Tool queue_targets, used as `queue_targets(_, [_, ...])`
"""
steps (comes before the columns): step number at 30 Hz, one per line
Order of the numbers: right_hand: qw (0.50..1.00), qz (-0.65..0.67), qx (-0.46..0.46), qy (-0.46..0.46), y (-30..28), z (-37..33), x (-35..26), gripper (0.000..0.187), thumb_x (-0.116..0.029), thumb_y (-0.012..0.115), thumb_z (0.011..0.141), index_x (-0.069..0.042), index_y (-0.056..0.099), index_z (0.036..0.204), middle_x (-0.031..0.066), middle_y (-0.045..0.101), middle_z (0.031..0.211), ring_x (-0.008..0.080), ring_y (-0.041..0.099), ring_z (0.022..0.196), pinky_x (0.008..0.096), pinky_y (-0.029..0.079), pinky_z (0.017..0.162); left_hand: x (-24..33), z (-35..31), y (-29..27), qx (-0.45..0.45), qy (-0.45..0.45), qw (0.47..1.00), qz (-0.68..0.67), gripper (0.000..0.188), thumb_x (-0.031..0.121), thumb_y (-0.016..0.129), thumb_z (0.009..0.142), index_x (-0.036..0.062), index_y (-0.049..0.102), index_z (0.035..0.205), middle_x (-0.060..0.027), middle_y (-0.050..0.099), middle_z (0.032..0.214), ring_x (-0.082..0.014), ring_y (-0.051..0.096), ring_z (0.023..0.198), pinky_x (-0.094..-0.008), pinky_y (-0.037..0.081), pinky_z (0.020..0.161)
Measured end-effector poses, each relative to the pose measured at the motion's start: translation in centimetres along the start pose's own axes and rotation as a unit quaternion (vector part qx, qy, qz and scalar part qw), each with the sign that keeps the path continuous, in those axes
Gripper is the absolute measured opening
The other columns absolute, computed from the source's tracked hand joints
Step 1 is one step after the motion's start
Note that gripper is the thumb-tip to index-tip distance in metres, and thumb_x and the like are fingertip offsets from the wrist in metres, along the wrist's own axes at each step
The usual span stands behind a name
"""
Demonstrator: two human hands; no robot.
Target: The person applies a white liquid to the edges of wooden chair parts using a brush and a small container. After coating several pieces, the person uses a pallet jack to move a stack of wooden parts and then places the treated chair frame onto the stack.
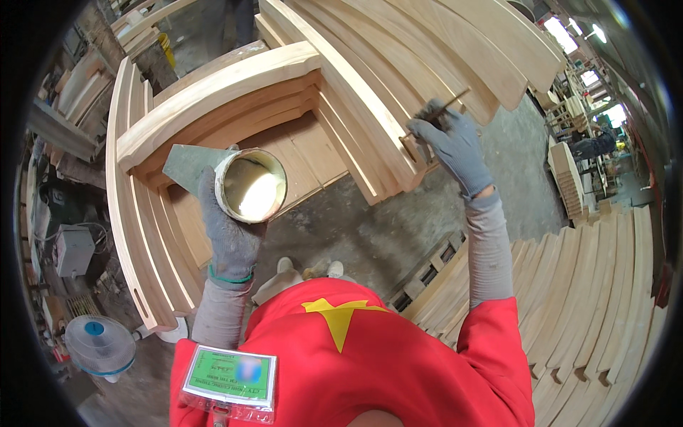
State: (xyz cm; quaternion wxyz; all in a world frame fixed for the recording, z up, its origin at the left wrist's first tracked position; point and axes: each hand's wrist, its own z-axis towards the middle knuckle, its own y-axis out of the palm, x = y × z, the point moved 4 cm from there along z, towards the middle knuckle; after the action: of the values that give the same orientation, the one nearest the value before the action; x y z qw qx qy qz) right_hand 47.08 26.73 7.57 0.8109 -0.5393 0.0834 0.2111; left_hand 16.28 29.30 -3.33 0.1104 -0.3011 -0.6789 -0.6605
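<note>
My left hand (pixel 233 231), in a grey glove with a green cuff, is closed around an open round can (pixel 220 178). Pale, creamy liquid (pixel 252 191) shines inside it. A flat grey blade, like a wide scraper (pixel 186 167), sticks out beside the can on the same hand's side; how it is held is hidden. My right hand (pixel 449 142), also gloved, pinches a thin brown stick (pixel 455 98). Its lower end is at or close to a slot near the end of a curved wooden rail (pixel 370 107); whether it touches cannot be told.
Stacked curved rails form a frame, with a curved crosspiece (pixel 220 85) at its far side. More curved boards lie at the far right (pixel 455 43) and in a stack (pixel 583 285) at lower right. A fan (pixel 99 345) stands at lower left, near a grey box (pixel 74 250).
</note>
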Motion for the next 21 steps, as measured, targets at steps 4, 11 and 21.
queue_targets(4, [0.988, 0.077, -0.051, 0.122, -1.0, -1.3, 1.0, 0.015, -0.021, 0.059, 0.082, -0.009, 0.065, 0.088, 0.0097, 0.057, 0.070, 0.0223, 0.057, 0.061, 0.0318, 0.044, 0.056, 0.7, -0.1, -0.6, 0.005, 0.009, 1.000, -0.002, 0.049, 0.042, 0.034, 0.096, 0.0086, 0.043, 0.130, -0.0042, 0.050, 0.125, -0.0190, 0.048, 0.117, -0.0375, 0.043, 0.097])
queue_targets(11, [0.949, 0.183, 0.008, 0.257, 0.8, 0.8, 1.6, 0.020, -0.025, 0.063, 0.081, -0.007, 0.065, 0.088, 0.0069, 0.060, 0.065, 0.0185, 0.060, 0.060, 0.0279, 0.046, 0.055, -0.2, -0.3, -0.3, -0.035, 0.039, 0.995, 0.085, 0.046, 0.040, 0.035, 0.096, 0.0100, 0.044, 0.128, -0.0045, 0.048, 0.128, -0.0185, 0.047, 0.118, -0.0367, 0.043, 0.098])
queue_targets(21, [0.986, 0.154, -0.042, 0.057, -4.3, -4.1, -1.6, 0.015, -0.009, 0.064, 0.076, 0.001, 0.061, 0.087, 0.0113, 0.063, 0.081, 0.0176, 0.060, 0.074, 0.0273, 0.047, 0.066, 0.2, -1.7, -0.1, 0.021, 0.080, 0.995, 0.064, 0.048, 0.043, 0.033, 0.096, 0.0103, 0.043, 0.130, -0.0132, 0.051, 0.125, -0.0267, 0.051, 0.114, -0.0463, 0.047, 0.093])
